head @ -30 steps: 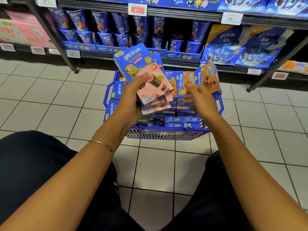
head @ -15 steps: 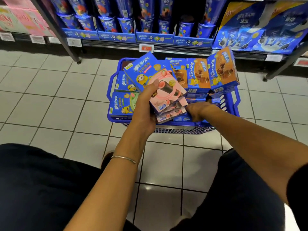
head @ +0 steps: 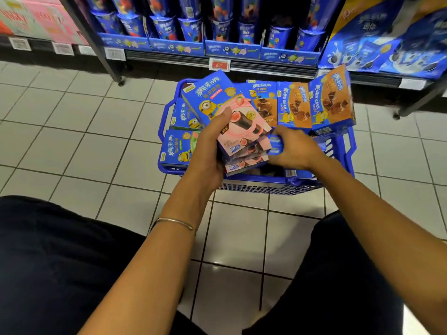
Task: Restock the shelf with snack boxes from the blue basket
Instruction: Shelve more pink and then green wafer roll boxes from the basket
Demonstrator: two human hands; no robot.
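A blue basket [head: 263, 187] stands on the tiled floor in front of my knees, full of snack boxes. My left hand [head: 210, 151] grips a fanned stack of pink-and-blue boxes [head: 235, 122] above the basket, thumb on the top one. Just right of the stack, my right hand [head: 292, 148] curls its fingers round a small blue box [head: 275, 143] at the stack's lower edge. Orange-and-blue boxes [head: 331, 102] stand upright along the basket's far right side. Green-and-blue boxes [head: 177, 151] lie at its left.
The low shelf [head: 254, 66] behind the basket carries blue snack cups [head: 191, 27] in display trays, with a red price tag [head: 219, 65] on its edge. Large blue bags [head: 387, 44] fill the right bay, pink cartons [head: 48, 22] the left. A black upright [head: 96, 42] stands between bays.
The view has tilted down and closer to the basket. My right hand drew back from inside the basket up to the stack, holding a small blue box. The left hand kept the stack.
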